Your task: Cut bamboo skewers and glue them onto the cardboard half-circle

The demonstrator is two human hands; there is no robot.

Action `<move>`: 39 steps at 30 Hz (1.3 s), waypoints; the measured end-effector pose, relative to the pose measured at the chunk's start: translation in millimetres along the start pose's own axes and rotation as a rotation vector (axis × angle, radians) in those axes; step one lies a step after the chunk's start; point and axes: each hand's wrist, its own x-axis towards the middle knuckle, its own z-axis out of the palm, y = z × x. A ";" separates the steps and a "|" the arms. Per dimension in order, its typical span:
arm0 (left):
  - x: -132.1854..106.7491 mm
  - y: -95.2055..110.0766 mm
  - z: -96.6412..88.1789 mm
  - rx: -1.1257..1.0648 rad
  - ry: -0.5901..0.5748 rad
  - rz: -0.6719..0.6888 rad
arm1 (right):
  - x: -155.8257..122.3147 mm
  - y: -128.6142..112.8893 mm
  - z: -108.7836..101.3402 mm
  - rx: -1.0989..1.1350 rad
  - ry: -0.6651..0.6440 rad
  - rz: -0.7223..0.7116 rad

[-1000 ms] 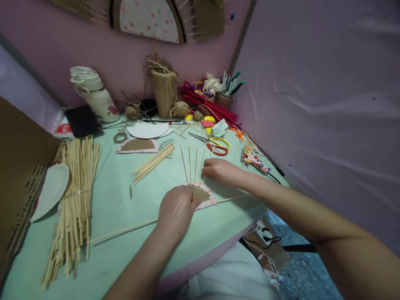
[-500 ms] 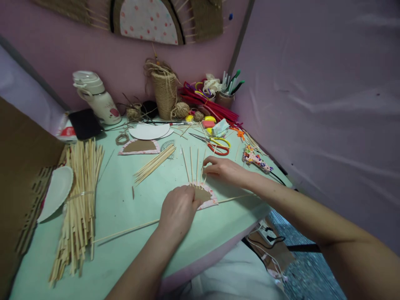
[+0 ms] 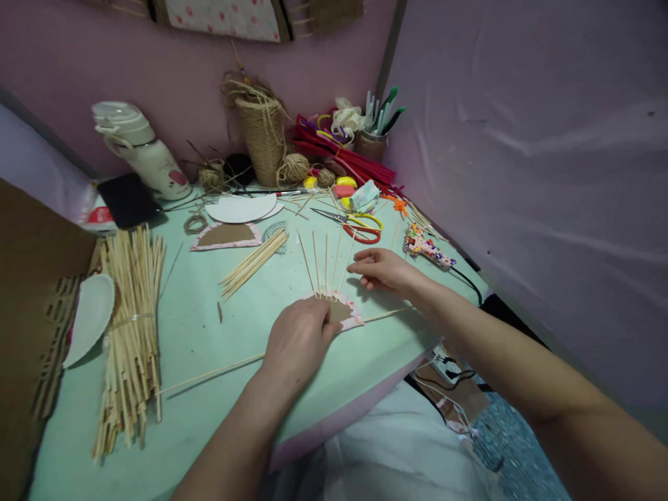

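My left hand [image 3: 298, 339] lies palm down on a small brown half-round card with a pink dotted edge [image 3: 344, 312], fingers curled against it. Several thin bamboo sticks [image 3: 326, 263] fan out from the card toward the back of the mint-green table [image 3: 203, 327]. My right hand [image 3: 383, 270] hovers just right of the fan, fingers loosely bent, with its fingertips at the rightmost stick. One long stick [image 3: 219, 372] runs under the card from lower left to right.
A big bundle of sticks [image 3: 130, 327] lies at the left beside a white half-disc [image 3: 88, 316] and brown cardboard [image 3: 31, 278]. A smaller stick pile [image 3: 254, 261], another half-round card [image 3: 225, 236], scissors [image 3: 355, 224], twine, a flask [image 3: 138, 149] and a glue gun [image 3: 425, 249] crowd the back.
My right hand has shifted slightly right and away from the fanned sticks, with its fingers loosening. The left hand stays on the card. The camera has tilted down a little.
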 end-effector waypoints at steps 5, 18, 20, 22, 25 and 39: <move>-2.8 -6.3 -5.3 -0.044 -0.079 0.110 | 1.4 -9.7 4.0 -0.017 -0.018 0.121; -5.2 -8.3 -4.1 -0.099 -0.084 0.200 | 19.3 8.3 10.0 -0.035 -0.052 0.075; -5.8 -8.9 -6.1 -0.101 -0.090 0.196 | 16.9 7.0 11.3 -0.038 -0.047 0.071; -6.4 -9.2 -8.3 -0.083 -0.106 0.177 | 14.7 6.6 12.3 -0.035 -0.052 0.062; -7.1 -8.8 -10.3 -0.045 -0.114 0.156 | 12.4 7.1 13.9 -0.015 -0.056 0.038; -1.4 4.2 4.0 0.219 0.016 0.065 | 6.4 5.9 17.7 0.026 -0.057 -0.016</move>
